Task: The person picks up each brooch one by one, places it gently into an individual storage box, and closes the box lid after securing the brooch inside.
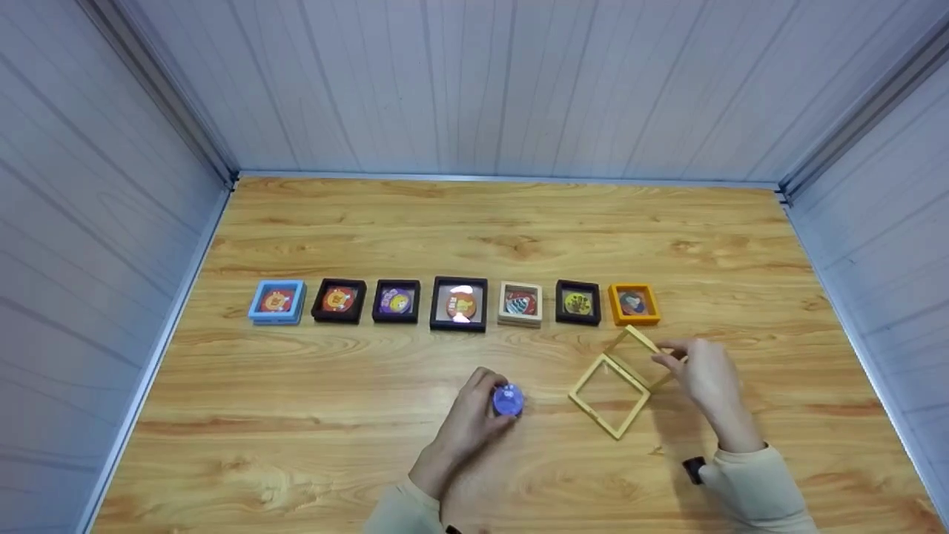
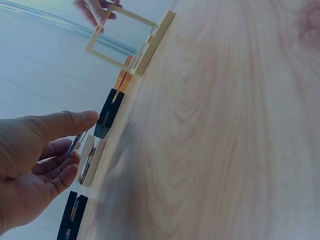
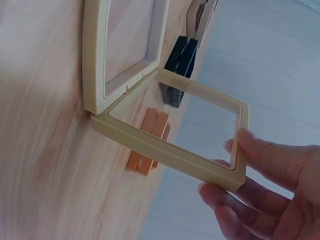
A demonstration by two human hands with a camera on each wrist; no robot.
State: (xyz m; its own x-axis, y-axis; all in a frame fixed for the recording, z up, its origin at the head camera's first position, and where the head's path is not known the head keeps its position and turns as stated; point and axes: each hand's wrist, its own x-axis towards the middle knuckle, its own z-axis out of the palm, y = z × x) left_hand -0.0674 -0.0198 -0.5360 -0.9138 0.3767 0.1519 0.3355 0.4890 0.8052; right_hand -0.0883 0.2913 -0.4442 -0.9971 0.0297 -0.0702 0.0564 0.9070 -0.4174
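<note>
My left hand (image 1: 465, 421) pinches a round blue-purple disc (image 1: 508, 400) by its rim above the table, its printed face upward. In the left wrist view the disc (image 2: 75, 142) shows nearly edge-on between thumb and fingers. To the right, a pale gold hinged display frame (image 1: 593, 417) with clear film lies unfolded, one half flat on the table. The raised half (image 3: 165, 152) leans up from the hinge. At its outer edge, my right hand (image 1: 708, 377) grips it between thumb and fingers. Nothing is visible inside the gold frame.
A row of small display frames holding round discs crosses the table (image 1: 511, 230): a light blue one (image 1: 300, 302) at left, several black ones, a large black one (image 1: 459, 327), a cream one (image 1: 519, 321) and an orange one (image 1: 635, 320). White panel walls (image 1: 474, 89) enclose the back and sides.
</note>
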